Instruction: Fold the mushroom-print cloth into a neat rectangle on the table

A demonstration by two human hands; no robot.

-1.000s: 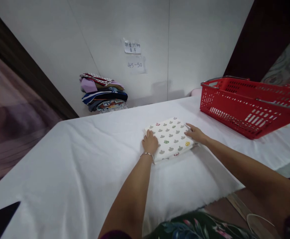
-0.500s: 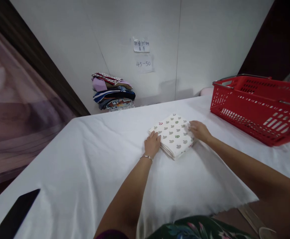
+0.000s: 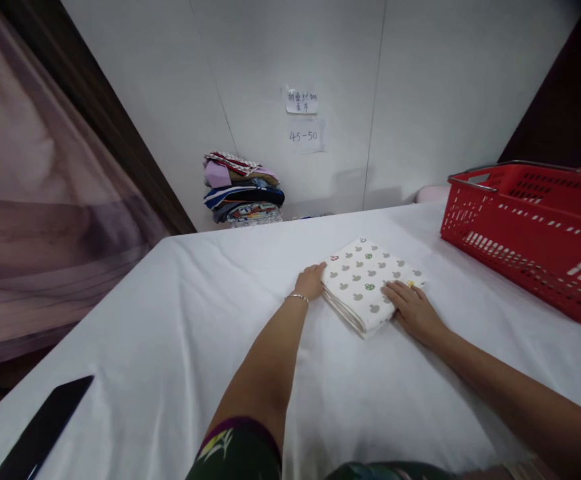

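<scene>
A folded white cloth [image 3: 358,273] printed with grey, green, red and yellow motifs lies on the white-covered table, its layered edges showing at the front left. My left hand [image 3: 311,281], with a bracelet at the wrist, has its fingers closed at the cloth's left corner; the thumb is hidden. On the cloth's right side rests my right hand [image 3: 413,312], palm down with fingers stretched out over the top layer.
A red plastic basket [image 3: 525,233] stands at the right. Behind the table's far edge is a stack of folded fabrics [image 3: 244,190] by the wall. A dark flat object [image 3: 45,427] lies at the near left, and a draped curtain [image 3: 45,200] hangs on the left.
My right hand has moved from the cloth's far right edge nearer to me, onto its top. A flap now spreads out at the right. My left fingers have shifted to the left corner.
</scene>
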